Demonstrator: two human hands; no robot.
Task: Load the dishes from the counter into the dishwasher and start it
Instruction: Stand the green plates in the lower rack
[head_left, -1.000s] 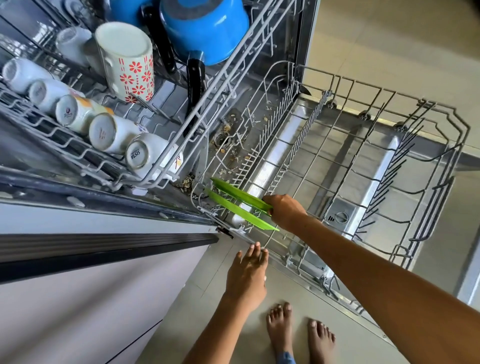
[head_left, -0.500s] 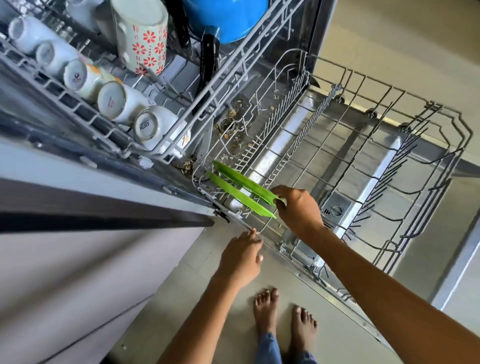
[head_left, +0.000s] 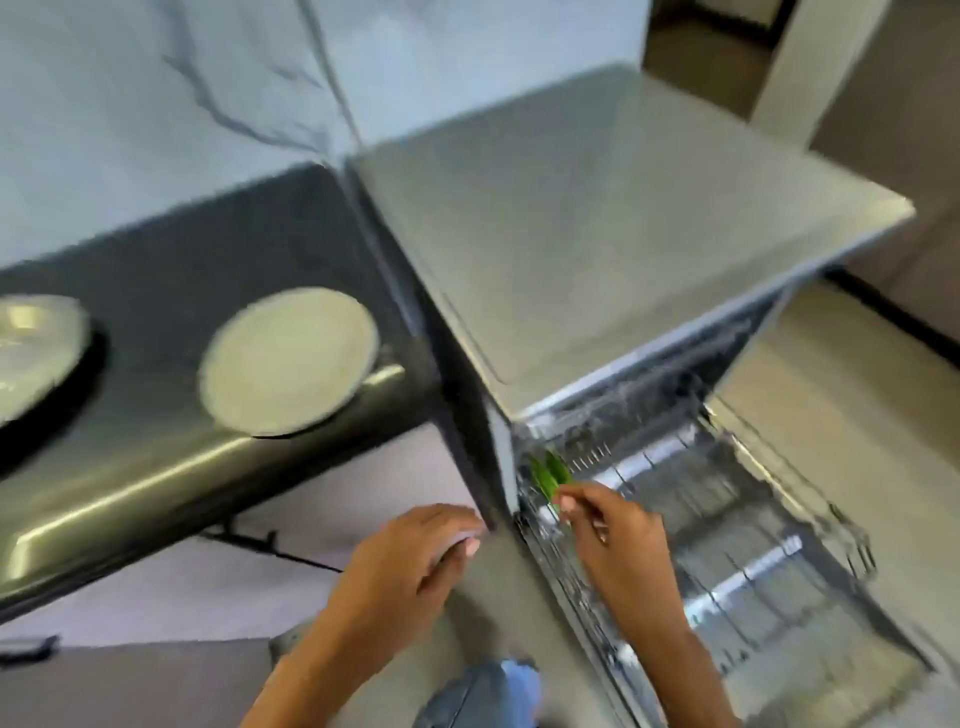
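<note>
Frame is motion-blurred. Nearest, a jeans-clad knee (head_left: 483, 691) at the bottom edge over grey floor (head_left: 498, 587). Left hand (head_left: 410, 566) hangs in front of the cabinet face (head_left: 291, 499), fingers loosely curled, holding nothing, fingertips close to the dishwasher's (head_left: 597, 234) dark front corner edge. Right hand (head_left: 613, 540) is over the pulled-out lower rack (head_left: 753, 545), fingers reaching toward two green plates (head_left: 548, 475); fingertips look just at the plates' near edge, but blur hides whether they pinch them or merely touch, so grip cannot be told. Green plates stand on edge side by side at the rack's near-left corner, just beside the dishwasher's side wall. Rest of the rack is smeared wire, contents unreadable. Upper rack region under the dishwasher top is a blur. Left, dark countertop (head_left: 171, 249) with a shiny front edge carries a white plate (head_left: 288, 361) near its edge, and a second, metallic-looking dish (head_left: 36, 348) cut by the left border, apart from the first. Behind, white marble-veined wall (head_left: 182, 78). Far right, beige floor and a pale wall corner (head_left: 810, 62).
</note>
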